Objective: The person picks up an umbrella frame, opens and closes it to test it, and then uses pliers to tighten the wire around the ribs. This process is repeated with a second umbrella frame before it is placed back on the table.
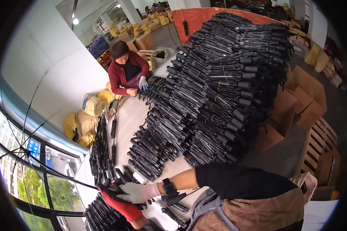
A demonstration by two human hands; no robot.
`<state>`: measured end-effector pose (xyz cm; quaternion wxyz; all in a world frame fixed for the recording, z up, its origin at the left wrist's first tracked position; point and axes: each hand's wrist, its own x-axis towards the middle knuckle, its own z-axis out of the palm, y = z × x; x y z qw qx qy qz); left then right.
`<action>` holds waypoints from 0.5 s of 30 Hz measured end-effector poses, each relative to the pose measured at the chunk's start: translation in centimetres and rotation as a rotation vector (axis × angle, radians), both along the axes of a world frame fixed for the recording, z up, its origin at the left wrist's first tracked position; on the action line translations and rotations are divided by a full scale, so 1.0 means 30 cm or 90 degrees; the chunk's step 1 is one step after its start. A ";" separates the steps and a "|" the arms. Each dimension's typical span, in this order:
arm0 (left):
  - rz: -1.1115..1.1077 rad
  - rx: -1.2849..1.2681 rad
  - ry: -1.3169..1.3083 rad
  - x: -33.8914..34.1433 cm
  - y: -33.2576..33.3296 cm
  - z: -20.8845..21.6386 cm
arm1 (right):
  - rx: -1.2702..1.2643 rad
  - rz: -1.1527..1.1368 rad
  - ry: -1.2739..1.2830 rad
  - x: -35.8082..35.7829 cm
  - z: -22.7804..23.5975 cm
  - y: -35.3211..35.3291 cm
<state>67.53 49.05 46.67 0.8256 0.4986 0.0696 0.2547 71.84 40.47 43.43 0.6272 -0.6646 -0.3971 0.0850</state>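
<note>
An umbrella frame (26,153) with bare black ribs spreads open at the left, in front of the window. Its dark shaft slants down to my left hand (118,203), in a red glove with black fingers, which is closed round the shaft's lower end. Against the left glove presses my right hand (138,192), in a pale glove, its fingers together and bent. Whatever lies under those fingers is hidden. A black device (169,187) is strapped to my right wrist. Folded umbrella frames (100,211) lie close below my left hand, and others (101,148) just beyond it.
A huge heap of bundled folded frames (219,77) covers much of the table (126,111). Across the table, a person (125,71) in dark red handles frames. Cardboard boxes (308,92) and a wooden pallet (318,144) stand at the right; yellow sacks (86,119) lean at the left wall.
</note>
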 end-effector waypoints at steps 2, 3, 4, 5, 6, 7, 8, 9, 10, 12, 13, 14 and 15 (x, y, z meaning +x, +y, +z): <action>0.019 0.006 0.010 0.008 0.009 -0.022 | 0.082 0.032 0.023 -0.024 -0.003 -0.034; 0.043 0.003 0.011 0.007 0.015 -0.033 | 0.116 0.062 0.033 -0.025 -0.005 -0.056; 0.068 0.003 0.009 0.003 0.010 -0.040 | 0.116 0.088 0.033 -0.033 -0.007 -0.059; 0.193 0.081 0.051 0.016 -0.018 -0.052 | 0.063 0.044 0.028 -0.029 -0.017 -0.057; 0.325 0.155 0.096 0.045 -0.047 -0.060 | 0.008 0.007 0.017 -0.007 -0.047 -0.030; 0.223 0.298 0.094 0.085 -0.114 -0.048 | 0.195 -0.126 -0.237 0.072 -0.232 0.038; 0.176 0.435 0.113 0.048 -0.054 -0.034 | -0.353 0.029 -0.262 0.045 0.026 -0.104; 0.090 0.442 0.146 0.042 0.049 -0.157 | 0.014 -0.036 -0.128 0.046 -0.076 -0.086; 0.012 0.444 0.169 0.032 0.174 -0.253 | -0.064 0.094 0.198 0.043 -0.021 -0.153; 0.112 0.264 0.134 -0.011 0.320 -0.216 | -0.020 -0.016 0.032 0.109 -0.233 -0.281; 0.154 0.105 0.065 -0.060 0.423 -0.152 | -0.052 0.038 0.360 0.046 -0.109 -0.334; 0.189 -0.045 -0.020 -0.119 0.524 -0.081 | -0.012 0.074 0.383 0.014 -0.127 -0.355; 0.162 -0.213 -0.103 -0.075 0.565 -0.069 | -0.037 0.115 0.388 0.009 -0.170 -0.453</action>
